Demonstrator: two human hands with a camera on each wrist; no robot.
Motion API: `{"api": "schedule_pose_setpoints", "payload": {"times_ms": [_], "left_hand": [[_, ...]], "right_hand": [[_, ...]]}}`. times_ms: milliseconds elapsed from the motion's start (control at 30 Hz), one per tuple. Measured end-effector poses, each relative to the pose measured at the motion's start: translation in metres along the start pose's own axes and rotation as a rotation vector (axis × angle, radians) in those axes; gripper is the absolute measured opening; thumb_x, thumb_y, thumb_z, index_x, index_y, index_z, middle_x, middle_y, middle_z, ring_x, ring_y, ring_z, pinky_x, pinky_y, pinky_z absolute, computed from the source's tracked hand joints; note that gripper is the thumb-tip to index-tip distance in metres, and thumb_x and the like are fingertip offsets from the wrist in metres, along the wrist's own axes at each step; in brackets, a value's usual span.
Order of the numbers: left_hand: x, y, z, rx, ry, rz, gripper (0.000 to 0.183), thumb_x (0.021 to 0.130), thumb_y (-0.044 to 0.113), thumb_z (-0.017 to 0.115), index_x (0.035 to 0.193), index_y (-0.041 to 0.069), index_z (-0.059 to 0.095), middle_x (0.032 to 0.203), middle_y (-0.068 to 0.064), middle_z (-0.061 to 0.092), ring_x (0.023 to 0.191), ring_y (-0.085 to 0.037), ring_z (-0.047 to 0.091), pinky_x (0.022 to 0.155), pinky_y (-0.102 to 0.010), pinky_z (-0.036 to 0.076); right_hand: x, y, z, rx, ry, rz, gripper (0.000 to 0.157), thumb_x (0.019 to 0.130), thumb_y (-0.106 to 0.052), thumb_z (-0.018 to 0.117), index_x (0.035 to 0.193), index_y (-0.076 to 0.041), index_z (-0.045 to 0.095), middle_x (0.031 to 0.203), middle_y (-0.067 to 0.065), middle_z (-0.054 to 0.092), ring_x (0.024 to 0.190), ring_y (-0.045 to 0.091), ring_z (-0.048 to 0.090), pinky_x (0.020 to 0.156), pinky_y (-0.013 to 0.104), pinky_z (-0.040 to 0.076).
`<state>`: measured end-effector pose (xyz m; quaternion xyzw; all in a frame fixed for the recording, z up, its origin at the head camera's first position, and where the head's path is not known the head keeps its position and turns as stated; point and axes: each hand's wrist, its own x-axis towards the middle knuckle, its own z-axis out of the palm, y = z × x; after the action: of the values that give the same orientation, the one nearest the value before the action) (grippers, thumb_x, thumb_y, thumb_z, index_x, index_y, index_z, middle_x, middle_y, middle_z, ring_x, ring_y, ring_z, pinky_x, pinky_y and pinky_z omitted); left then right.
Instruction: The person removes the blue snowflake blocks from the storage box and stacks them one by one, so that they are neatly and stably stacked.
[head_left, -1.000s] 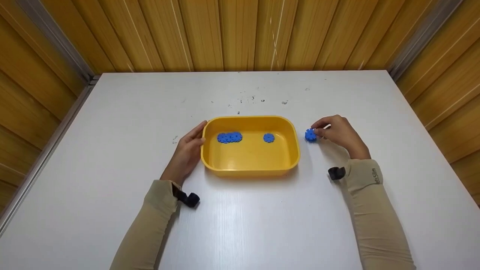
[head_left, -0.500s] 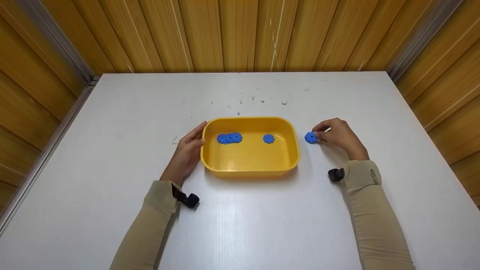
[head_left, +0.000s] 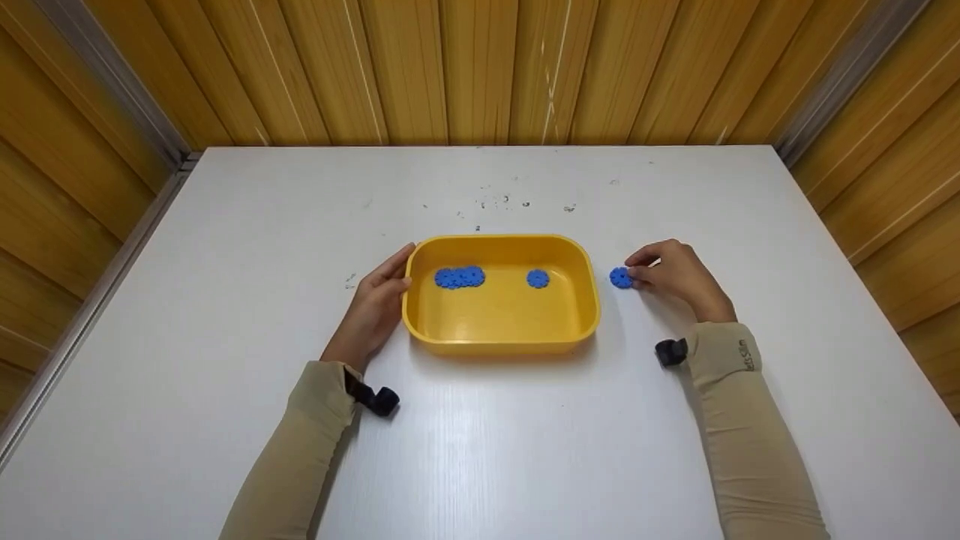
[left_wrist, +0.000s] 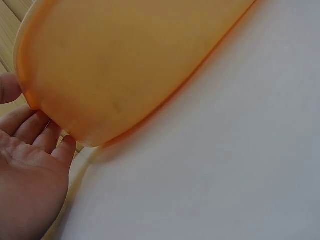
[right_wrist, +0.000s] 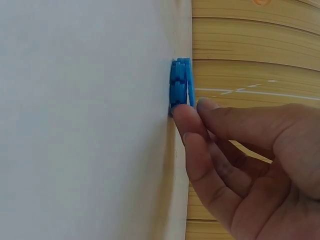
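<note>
A yellow plastic tub (head_left: 501,349) stands mid-table. My left hand (head_left: 377,304) rests against its left end, fingers along the outer wall and thumb at the rim. In the left wrist view those fingers (left_wrist: 47,135) touch the tub's wall (left_wrist: 140,65). Right of the tub, my right hand (head_left: 679,277) pinches the edge of a blue notched plastic disc (head_left: 620,277) between thumb and finger. From the right wrist view, this disc tilts slightly off a small stack of blue discs (right_wrist: 177,87) beneath it, partly hidden by the fingertips.
Several overlapping blue discs (head_left: 459,277) lie inside the tub at the back left, and a single blue disc (head_left: 538,279) at the back right. Dark marks (head_left: 504,201) spot the white table (head_left: 480,442) behind the tub. Wood-patterned panels (head_left: 480,75) surround it.
The pinched disc was tipped up a second ago and lies flatter over its stack now. My right hand has shifted slightly towards me. The left hand and tub have stayed put.
</note>
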<state>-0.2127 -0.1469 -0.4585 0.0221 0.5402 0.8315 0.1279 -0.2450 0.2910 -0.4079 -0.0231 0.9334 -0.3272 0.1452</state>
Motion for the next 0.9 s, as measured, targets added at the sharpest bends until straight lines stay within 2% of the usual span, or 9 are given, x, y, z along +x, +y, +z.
{"api": "schedule_pose_setpoints", "payload": {"times_ms": [133, 267, 433, 667, 900], "left_hand": [[0.0003, 0.0003, 0.0, 0.004, -0.002, -0.002, 0.063, 0.1, -0.003, 0.045, 0.161, 0.007, 0.03, 0.171, -0.005, 0.025, 0.158, -0.019, 0.024, 0.127, -0.033, 0.027], [0.0004, 0.0008, -0.0001, 0.01, -0.013, 0.001, 0.063, 0.1, -0.003, 0.044, 0.161, 0.006, 0.029, 0.172, -0.006, 0.022, 0.159, -0.021, 0.022, 0.128, -0.034, 0.025], [0.0002, 0.0, -0.0007, 0.0, -0.012, 0.001, 0.063, 0.1, -0.003, 0.045, 0.161, 0.007, 0.03, 0.171, -0.004, 0.025, 0.158, -0.018, 0.024, 0.127, -0.033, 0.027], [-0.0011, -0.0003, -0.0006, -0.014, -0.015, 0.007, 0.062, 0.101, -0.003, 0.047, 0.16, 0.007, 0.031, 0.17, -0.004, 0.026, 0.158, -0.019, 0.025, 0.127, -0.033, 0.027], [-0.0008, -0.0005, 0.0, -0.019, -0.009, 0.003, 0.062, 0.101, -0.002, 0.047, 0.16, 0.008, 0.032, 0.17, -0.004, 0.026, 0.158, -0.019, 0.026, 0.127, -0.033, 0.028]], "right_hand": [[-0.0001, 0.0001, 0.0003, 0.0, 0.007, -0.009, 0.028, 0.099, -0.013, 0.064, 0.12, 0.005, 0.07, 0.122, 0.026, 0.067, 0.084, 0.014, 0.063, 0.069, 0.009, 0.049], [0.0004, 0.0001, 0.001, -0.007, 0.013, -0.024, 0.029, 0.099, -0.015, 0.066, 0.119, 0.005, 0.071, 0.122, 0.026, 0.068, 0.091, 0.021, 0.063, 0.072, 0.011, 0.049], [0.0012, -0.0001, 0.0011, -0.036, 0.018, -0.035, 0.031, 0.099, -0.018, 0.065, 0.12, 0.005, 0.071, 0.122, 0.025, 0.068, 0.102, 0.03, 0.059, 0.084, 0.023, 0.048], [-0.0003, -0.0009, 0.0013, -0.014, 0.02, -0.014, 0.033, 0.099, -0.02, 0.064, 0.121, 0.004, 0.071, 0.124, 0.025, 0.068, 0.103, 0.03, 0.057, 0.089, 0.03, 0.048], [-0.0013, -0.007, -0.0004, -0.003, 0.033, -0.005, 0.033, 0.1, -0.017, 0.061, 0.124, 0.004, 0.068, 0.127, 0.027, 0.066, 0.111, 0.035, 0.057, 0.105, 0.046, 0.049]]}}
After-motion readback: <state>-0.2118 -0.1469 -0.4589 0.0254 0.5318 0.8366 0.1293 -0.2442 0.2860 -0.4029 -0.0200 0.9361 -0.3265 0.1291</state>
